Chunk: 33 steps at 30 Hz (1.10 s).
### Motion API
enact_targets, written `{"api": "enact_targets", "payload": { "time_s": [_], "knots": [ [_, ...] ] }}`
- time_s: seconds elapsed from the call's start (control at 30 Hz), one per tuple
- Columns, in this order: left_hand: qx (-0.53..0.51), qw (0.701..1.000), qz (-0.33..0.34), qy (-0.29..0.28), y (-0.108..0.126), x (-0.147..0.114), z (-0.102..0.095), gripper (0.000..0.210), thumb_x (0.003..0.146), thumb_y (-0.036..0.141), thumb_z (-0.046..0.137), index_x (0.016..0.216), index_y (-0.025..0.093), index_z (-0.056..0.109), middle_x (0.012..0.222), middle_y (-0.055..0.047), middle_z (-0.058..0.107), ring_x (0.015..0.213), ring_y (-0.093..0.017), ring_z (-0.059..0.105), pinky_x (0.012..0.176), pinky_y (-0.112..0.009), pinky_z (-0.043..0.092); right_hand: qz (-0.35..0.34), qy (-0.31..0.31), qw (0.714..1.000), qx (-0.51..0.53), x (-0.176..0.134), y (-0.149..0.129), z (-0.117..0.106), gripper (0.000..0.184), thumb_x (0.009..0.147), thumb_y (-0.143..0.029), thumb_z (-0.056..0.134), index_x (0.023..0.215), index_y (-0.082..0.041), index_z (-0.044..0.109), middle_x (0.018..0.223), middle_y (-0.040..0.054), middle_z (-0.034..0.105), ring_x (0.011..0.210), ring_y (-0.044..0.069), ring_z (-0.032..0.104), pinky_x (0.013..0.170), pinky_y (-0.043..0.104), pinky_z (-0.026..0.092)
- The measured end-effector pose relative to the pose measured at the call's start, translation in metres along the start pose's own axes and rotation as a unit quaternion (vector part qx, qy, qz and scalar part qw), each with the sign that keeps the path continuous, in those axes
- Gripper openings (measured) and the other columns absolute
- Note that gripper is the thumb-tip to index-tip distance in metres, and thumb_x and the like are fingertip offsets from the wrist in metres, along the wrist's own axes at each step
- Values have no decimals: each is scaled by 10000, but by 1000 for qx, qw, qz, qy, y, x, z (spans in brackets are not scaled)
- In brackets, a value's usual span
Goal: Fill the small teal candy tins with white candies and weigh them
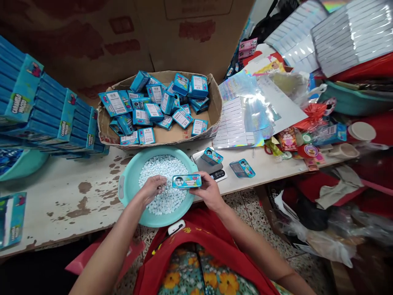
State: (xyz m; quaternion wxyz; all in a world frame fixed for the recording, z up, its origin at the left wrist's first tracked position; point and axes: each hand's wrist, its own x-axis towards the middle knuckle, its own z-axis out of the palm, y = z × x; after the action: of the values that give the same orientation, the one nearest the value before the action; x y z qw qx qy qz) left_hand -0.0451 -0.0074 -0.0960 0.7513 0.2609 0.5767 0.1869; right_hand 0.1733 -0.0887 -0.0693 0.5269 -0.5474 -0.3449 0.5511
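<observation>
My right hand (210, 191) is closed around one end of a small blue candy tin (186, 181), held level over the right side of a turquoise basin (129, 176). White candies (166, 203) fill much of the basin floor. Over them, my left hand (152, 187) is closed with its fingertips pinched together, just left of the tin; what they hold is too small to make out. Beside the basin, a second blue tin (211, 155) rests on a kitchen scale (218, 174). Another blue tin (242, 168) lies on the table to the right.
A low cardboard box (215, 119) behind the basin contains several blue tins. Stacked blue display boxes (49, 102) stand at left. Shiny label sheets (233, 119) and mixed packages (288, 139) cover the right. The table's front edge (101, 227) runs close to my body.
</observation>
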Motion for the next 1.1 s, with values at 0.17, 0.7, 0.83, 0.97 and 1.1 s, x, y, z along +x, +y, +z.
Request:
{"api": "enact_targets", "payload": {
  "time_s": [0.17, 0.7, 0.83, 0.97, 1.1],
  "knots": [
    [252, 955, 140, -77, 53, 12, 62, 100, 703, 241, 649, 767, 165, 643, 579, 4, 550, 516, -114, 471, 485, -213, 341, 21, 69, 997, 17, -19, -13, -37, 433, 549, -309, 841, 916, -240, 621, 901, -15, 639, 824, 179, 602, 776, 319, 502],
    [653, 642, 391, -86, 94, 68, 190, 239, 760, 69, 471, 884, 204, 624, 896, -69, 536, 852, -204, 492, 704, -289, 346, 36, 250, 963, 96, -40, 3, -134, 420, 598, -252, 829, 948, -227, 598, 929, 6, 710, 867, 196, 663, 849, 369, 539],
    [601, 689, 392, -100, 94, 67, 191, 250, 733, 58, 501, 871, 221, 631, 862, -48, 530, 822, -196, 491, 702, -278, 338, 30, 260, 959, 106, -40, 4, -139, 414, 597, -245, 826, 945, -232, 602, 921, 9, 714, 863, 203, 668, 842, 383, 546],
    [535, 744, 386, -106, 96, 63, 193, 244, 709, 53, 526, 840, 219, 649, 820, -28, 550, 787, -181, 491, 723, -269, 334, 26, 283, 955, 89, -40, 6, -143, 432, 589, -240, 825, 961, -231, 606, 921, 15, 711, 854, 197, 662, 840, 380, 541],
    [424, 825, 373, -22, 96, 46, 165, 106, 727, 155, 595, 786, 215, 659, 804, -21, 594, 793, -187, 504, 770, -258, 346, 19, 310, 948, 74, -44, 5, -147, 470, 577, -254, 825, 988, -222, 601, 947, 28, 701, 877, 208, 657, 867, 408, 528]
  ]
}}
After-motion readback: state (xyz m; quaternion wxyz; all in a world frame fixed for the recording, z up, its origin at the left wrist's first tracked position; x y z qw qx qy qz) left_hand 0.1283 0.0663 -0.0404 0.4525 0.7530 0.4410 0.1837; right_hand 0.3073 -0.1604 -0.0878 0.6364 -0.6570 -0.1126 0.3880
